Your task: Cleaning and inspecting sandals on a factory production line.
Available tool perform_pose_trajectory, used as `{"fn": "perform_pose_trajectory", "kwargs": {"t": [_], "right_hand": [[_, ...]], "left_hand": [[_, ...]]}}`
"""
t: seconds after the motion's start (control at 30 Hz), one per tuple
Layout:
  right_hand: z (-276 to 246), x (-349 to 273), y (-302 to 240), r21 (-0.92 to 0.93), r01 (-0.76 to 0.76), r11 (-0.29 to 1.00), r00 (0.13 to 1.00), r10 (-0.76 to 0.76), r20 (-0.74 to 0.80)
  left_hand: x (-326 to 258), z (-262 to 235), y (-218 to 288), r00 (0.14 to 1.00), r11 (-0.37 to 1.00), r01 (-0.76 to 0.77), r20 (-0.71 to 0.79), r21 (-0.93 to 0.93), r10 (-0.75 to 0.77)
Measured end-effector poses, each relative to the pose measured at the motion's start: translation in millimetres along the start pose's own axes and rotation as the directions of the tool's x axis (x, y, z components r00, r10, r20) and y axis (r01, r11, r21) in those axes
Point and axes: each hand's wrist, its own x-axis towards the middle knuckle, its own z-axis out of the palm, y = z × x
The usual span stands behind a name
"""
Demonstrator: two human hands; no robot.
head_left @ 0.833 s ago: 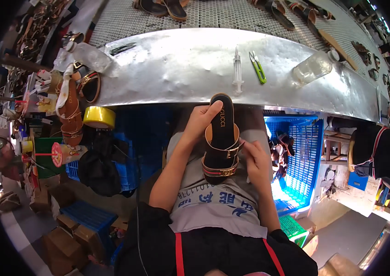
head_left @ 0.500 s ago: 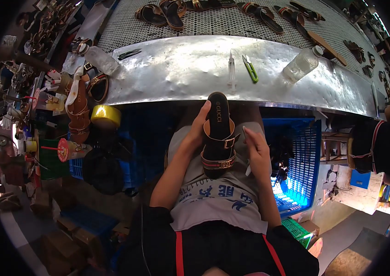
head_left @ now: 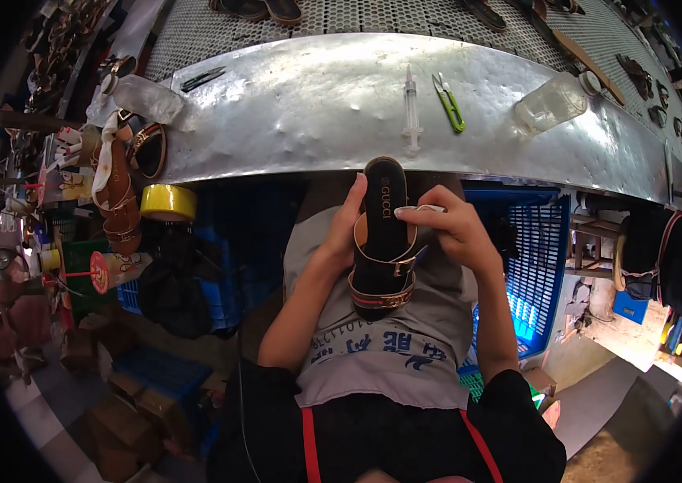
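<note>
A black slide sandal [head_left: 389, 197] with gold-edged buckled straps lies over my lap, toe end toward the bench, insole up. My left hand [head_left: 346, 225] grips its left edge, thumb along the side. At the insole's right edge my right hand [head_left: 457, 228] is closed, with a fingertip touching the insole. A small whitish thing shows between its fingers, too small to name. Beyond the sandal, on the metal bench top [head_left: 292, 113], lie a clear syringe [head_left: 412, 113] and green-handled thread snips [head_left: 449, 105].
Clear bottles lie at the bench's left [head_left: 144, 98] and right [head_left: 554, 103]. A dark pair of snips [head_left: 202, 78] is at the far left. Yellow tape [head_left: 168, 203] and a brown sandal [head_left: 119, 197] hang near the left corner. A blue crate [head_left: 538, 274] stands at my right.
My right hand has come up from beside the straps to the sandal's insole. The sandal has tilted slightly in my left hand. The view has shifted, with the bench sitting higher.
</note>
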Motion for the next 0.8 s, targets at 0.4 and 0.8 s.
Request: {"fn": "perform_pose_trajectory", "kwargs": {"t": [0.4, 0.8], "right_hand": [[36.8, 7.3, 9.2, 0.089, -0.086, 0.992, 0.930, 0.112, -0.349], [3.6, 25.8, 72.0, 0.196, 0.022, 0.980, 0.809, 0.098, -0.579]], "left_hand": [[-4.5, -19.9, -2.2, 0.998, 0.979, -0.008, -0.057, -0.202, -0.003], [40.4, -26.6, -25.1, 0.916, 0.982, -0.171, 0.352, -0.085, 0.190]]}}
